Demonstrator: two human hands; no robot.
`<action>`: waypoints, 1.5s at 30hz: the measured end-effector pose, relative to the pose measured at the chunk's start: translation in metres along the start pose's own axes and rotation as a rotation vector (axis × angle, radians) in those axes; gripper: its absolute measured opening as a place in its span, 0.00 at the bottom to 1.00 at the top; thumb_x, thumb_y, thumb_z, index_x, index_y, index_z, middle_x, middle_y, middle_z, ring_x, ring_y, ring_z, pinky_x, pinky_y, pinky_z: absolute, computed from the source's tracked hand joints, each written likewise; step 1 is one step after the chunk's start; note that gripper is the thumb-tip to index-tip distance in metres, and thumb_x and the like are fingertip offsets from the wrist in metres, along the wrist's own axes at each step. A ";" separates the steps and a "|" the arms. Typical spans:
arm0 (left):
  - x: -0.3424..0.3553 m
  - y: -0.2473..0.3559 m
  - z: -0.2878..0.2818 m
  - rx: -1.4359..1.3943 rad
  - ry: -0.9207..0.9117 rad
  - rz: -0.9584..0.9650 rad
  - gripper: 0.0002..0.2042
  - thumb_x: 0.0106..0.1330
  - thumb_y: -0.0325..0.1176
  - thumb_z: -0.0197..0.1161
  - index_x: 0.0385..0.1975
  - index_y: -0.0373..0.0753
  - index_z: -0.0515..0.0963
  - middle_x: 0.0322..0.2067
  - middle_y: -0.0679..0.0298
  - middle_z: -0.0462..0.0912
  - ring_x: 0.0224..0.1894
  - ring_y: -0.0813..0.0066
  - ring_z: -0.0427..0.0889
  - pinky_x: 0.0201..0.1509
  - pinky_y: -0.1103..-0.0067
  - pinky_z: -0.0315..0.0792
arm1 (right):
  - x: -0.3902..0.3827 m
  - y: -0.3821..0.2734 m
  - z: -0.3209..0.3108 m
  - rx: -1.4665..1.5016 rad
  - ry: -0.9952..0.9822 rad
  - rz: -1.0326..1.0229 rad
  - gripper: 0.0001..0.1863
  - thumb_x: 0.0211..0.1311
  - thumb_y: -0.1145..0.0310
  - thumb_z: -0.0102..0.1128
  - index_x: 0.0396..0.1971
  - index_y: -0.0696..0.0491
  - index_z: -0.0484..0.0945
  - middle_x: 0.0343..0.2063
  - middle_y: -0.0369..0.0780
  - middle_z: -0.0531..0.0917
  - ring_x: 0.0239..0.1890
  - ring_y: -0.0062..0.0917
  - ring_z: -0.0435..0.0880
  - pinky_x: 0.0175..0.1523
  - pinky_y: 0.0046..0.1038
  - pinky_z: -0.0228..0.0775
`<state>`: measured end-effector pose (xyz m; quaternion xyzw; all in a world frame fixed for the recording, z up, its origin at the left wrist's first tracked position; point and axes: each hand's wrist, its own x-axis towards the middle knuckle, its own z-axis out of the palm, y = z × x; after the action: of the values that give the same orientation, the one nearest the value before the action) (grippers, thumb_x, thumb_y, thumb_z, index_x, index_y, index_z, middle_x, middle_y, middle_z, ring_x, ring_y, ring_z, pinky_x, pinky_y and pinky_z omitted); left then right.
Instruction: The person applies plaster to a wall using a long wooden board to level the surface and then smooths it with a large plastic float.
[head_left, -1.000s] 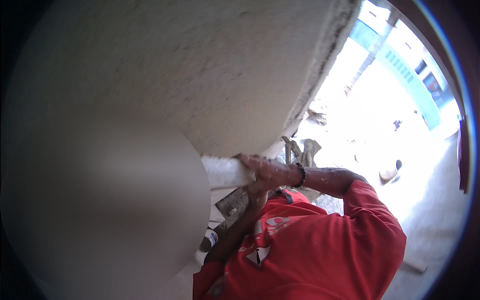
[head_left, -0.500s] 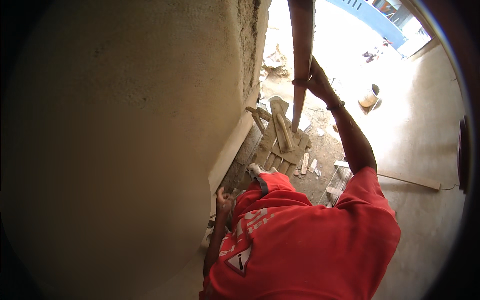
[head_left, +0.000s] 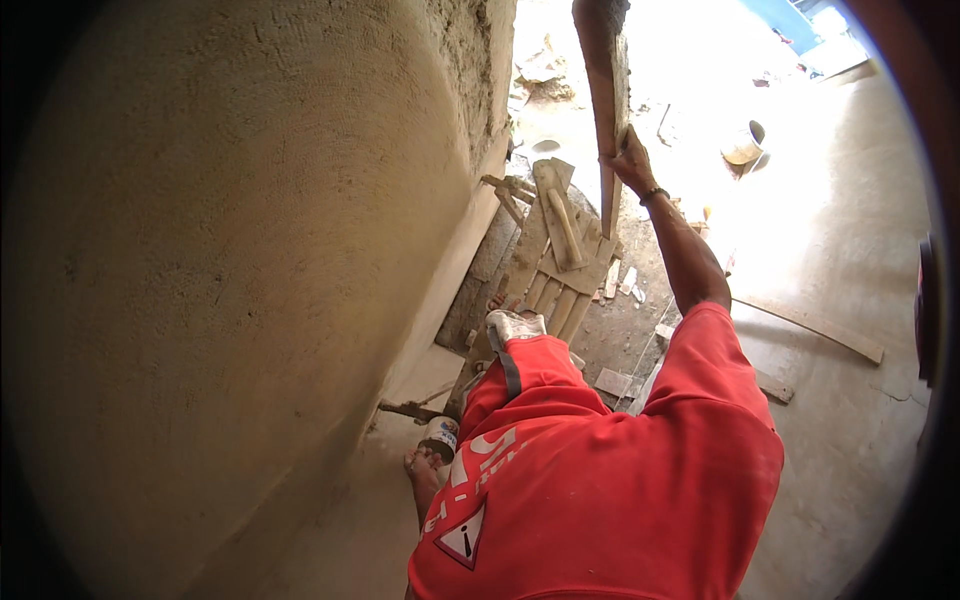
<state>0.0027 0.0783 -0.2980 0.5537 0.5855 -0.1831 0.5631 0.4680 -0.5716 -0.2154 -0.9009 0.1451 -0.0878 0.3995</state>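
My right hand (head_left: 630, 165), arm stretched forward, grips the edge of a long upright wooden plank (head_left: 608, 110). Low on the left, beside my hip, my left hand (head_left: 425, 466) closes around a small pale tin can (head_left: 441, 433); my body hides part of both. A plasterer's float (head_left: 566, 225) with a long handle lies on a slatted wooden platform (head_left: 560, 300) in front of my legs. The plank's lower end comes down next to this float.
A tall plastered wall (head_left: 250, 250) rises close on my left. Beyond the platform, a bucket (head_left: 743, 145) lies tipped on the bright ground. At right, a wooden strip (head_left: 820, 330) lies near the pale wall. Brick pieces (head_left: 628, 280) are scattered beside the platform.
My left hand has dropped lower and back, and a tin can now shows in it. My right hand stays on the plank. The view has shifted slightly.
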 end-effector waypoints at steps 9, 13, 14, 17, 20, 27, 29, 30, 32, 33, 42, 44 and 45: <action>-0.034 0.054 0.043 -0.169 -0.008 0.070 0.25 0.66 0.28 0.53 0.63 0.47 0.56 0.40 0.60 0.77 0.30 0.68 0.81 0.35 0.72 0.74 | -0.001 0.049 0.057 -0.041 0.043 -0.009 0.22 0.52 0.69 0.63 0.45 0.58 0.66 0.33 0.54 0.80 0.37 0.44 0.81 0.38 0.40 0.72; -0.039 0.050 0.051 -0.172 -0.032 -0.022 0.25 0.67 0.28 0.53 0.63 0.48 0.56 0.40 0.62 0.78 0.30 0.68 0.81 0.34 0.72 0.75 | 0.011 0.040 0.076 -0.115 -0.014 0.028 0.27 0.44 0.71 0.67 0.45 0.56 0.66 0.37 0.53 0.80 0.41 0.50 0.80 0.44 0.43 0.72; -0.038 0.042 0.045 -0.193 -0.047 -0.061 0.25 0.67 0.27 0.53 0.63 0.48 0.56 0.40 0.62 0.78 0.30 0.68 0.81 0.34 0.72 0.75 | 0.016 0.034 0.085 -0.121 -0.021 0.019 0.28 0.43 0.72 0.68 0.45 0.56 0.66 0.38 0.53 0.80 0.42 0.51 0.79 0.45 0.43 0.72; -0.027 0.005 0.029 -0.203 0.025 -0.126 0.21 0.66 0.29 0.53 0.59 0.48 0.60 0.36 0.63 0.78 0.29 0.67 0.81 0.30 0.71 0.75 | 0.039 0.025 0.115 -0.147 -0.069 0.093 0.30 0.39 0.73 0.69 0.46 0.56 0.66 0.39 0.54 0.80 0.45 0.50 0.79 0.48 0.42 0.71; -0.037 -0.012 0.027 -0.200 0.078 -0.101 0.19 0.65 0.30 0.54 0.56 0.46 0.62 0.36 0.61 0.77 0.29 0.62 0.80 0.28 0.70 0.75 | 0.056 0.024 0.137 -0.174 -0.096 0.134 0.29 0.40 0.74 0.68 0.46 0.57 0.66 0.40 0.55 0.79 0.46 0.51 0.78 0.49 0.43 0.71; -0.052 -0.071 0.007 -0.414 0.013 -0.114 0.17 0.65 0.28 0.54 0.53 0.50 0.64 0.40 0.56 0.75 0.33 0.53 0.80 0.37 0.61 0.78 | 0.067 0.023 0.165 -0.264 -0.043 0.054 0.34 0.46 0.69 0.70 0.54 0.56 0.64 0.47 0.54 0.77 0.49 0.49 0.77 0.52 0.44 0.70; -0.051 -0.081 0.012 -0.354 0.010 -0.119 0.17 0.65 0.28 0.54 0.52 0.50 0.63 0.40 0.55 0.76 0.34 0.51 0.81 0.36 0.62 0.78 | 0.050 0.018 0.166 -0.286 0.132 -0.067 0.38 0.47 0.68 0.70 0.59 0.58 0.61 0.47 0.56 0.76 0.48 0.50 0.77 0.51 0.45 0.70; -0.051 -0.083 0.017 -0.333 0.028 -0.146 0.17 0.65 0.28 0.54 0.52 0.50 0.63 0.40 0.55 0.76 0.34 0.51 0.81 0.36 0.62 0.78 | 0.035 0.021 0.166 -0.246 0.158 -0.047 0.38 0.49 0.68 0.68 0.59 0.59 0.61 0.47 0.56 0.76 0.48 0.50 0.77 0.51 0.45 0.70; -0.051 -0.091 0.025 -0.295 0.073 -0.201 0.18 0.65 0.28 0.54 0.53 0.49 0.62 0.39 0.55 0.76 0.35 0.51 0.81 0.36 0.62 0.77 | -0.009 0.029 0.172 -0.162 0.200 -0.009 0.37 0.51 0.70 0.64 0.61 0.61 0.60 0.46 0.58 0.76 0.48 0.50 0.77 0.51 0.45 0.69; -0.059 -0.068 0.045 -0.260 0.076 -0.173 0.26 0.63 0.28 0.56 0.61 0.40 0.57 0.41 0.54 0.76 0.34 0.58 0.81 0.35 0.70 0.76 | -0.036 0.064 0.178 -0.172 0.108 0.046 0.33 0.53 0.66 0.65 0.58 0.59 0.64 0.45 0.57 0.77 0.45 0.49 0.78 0.49 0.46 0.70; 0.061 -0.128 -0.006 0.023 0.184 -0.046 0.25 0.64 0.28 0.55 0.62 0.40 0.59 0.39 0.58 0.78 0.33 0.66 0.82 0.36 0.75 0.75 | -0.243 0.278 0.293 -0.454 -0.901 0.401 0.28 0.46 0.67 0.62 0.52 0.53 0.73 0.45 0.53 0.80 0.51 0.47 0.78 0.56 0.43 0.71; 0.087 -0.152 -0.023 0.000 0.214 -0.130 0.24 0.64 0.28 0.56 0.60 0.40 0.61 0.36 0.59 0.78 0.33 0.66 0.82 0.36 0.75 0.75 | -0.234 0.309 0.328 -0.503 -0.822 0.484 0.27 0.49 0.67 0.59 0.53 0.53 0.71 0.46 0.53 0.80 0.52 0.48 0.78 0.57 0.43 0.70; 0.095 -0.161 -0.027 -0.007 0.223 -0.201 0.23 0.63 0.28 0.56 0.59 0.40 0.62 0.35 0.59 0.78 0.34 0.67 0.82 0.36 0.75 0.75 | -0.221 0.322 0.340 -0.521 -0.758 0.547 0.26 0.51 0.68 0.56 0.53 0.53 0.71 0.47 0.53 0.80 0.53 0.48 0.77 0.57 0.43 0.70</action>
<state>-0.1240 0.0915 -0.4375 0.5073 0.6975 -0.1735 0.4754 0.2911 -0.4676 -0.6908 -0.8681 0.2371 0.3900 0.1953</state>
